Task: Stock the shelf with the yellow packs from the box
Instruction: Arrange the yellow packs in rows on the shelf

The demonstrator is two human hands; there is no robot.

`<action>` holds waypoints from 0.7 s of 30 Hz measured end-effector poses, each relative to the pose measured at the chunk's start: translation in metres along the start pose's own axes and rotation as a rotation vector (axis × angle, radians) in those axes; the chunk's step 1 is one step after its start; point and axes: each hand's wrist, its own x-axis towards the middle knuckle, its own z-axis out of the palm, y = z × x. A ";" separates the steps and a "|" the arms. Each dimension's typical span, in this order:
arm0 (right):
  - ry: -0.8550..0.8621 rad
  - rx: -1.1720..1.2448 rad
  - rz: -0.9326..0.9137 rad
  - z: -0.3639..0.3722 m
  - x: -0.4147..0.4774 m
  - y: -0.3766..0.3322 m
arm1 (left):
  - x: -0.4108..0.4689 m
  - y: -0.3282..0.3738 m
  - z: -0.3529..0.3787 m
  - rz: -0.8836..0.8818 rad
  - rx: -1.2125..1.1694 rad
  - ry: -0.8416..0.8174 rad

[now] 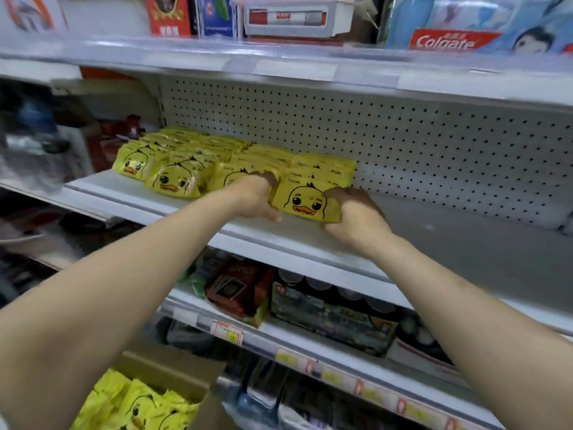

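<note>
One yellow pack (pixel 305 201) between left hand (pixel 257 198) and right hand (pixel 353 214), fingers (pixel 338 193) curled round it.

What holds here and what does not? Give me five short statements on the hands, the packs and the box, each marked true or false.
1. The left hand and right hand both grip the held pack at the front of the shelf. True.
2. The box is empty. False: it holds more yellow packs.
3. Stocked packs lie on the shelf left of the held pack. True.
4. Packs fill the shelf right of the held pack. False: no packs show there.
5. A Colgate carton stands on the shelf above. True.
</note>
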 end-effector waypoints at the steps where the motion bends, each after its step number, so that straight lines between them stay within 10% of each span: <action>1: -0.003 0.000 -0.005 -0.002 -0.015 -0.005 | -0.018 0.000 0.004 -0.026 0.008 -0.031; 21: -0.313 0.110 -0.408 0.065 -0.167 -0.174 | -0.311 -0.091 0.050 -0.408 -0.007 0.038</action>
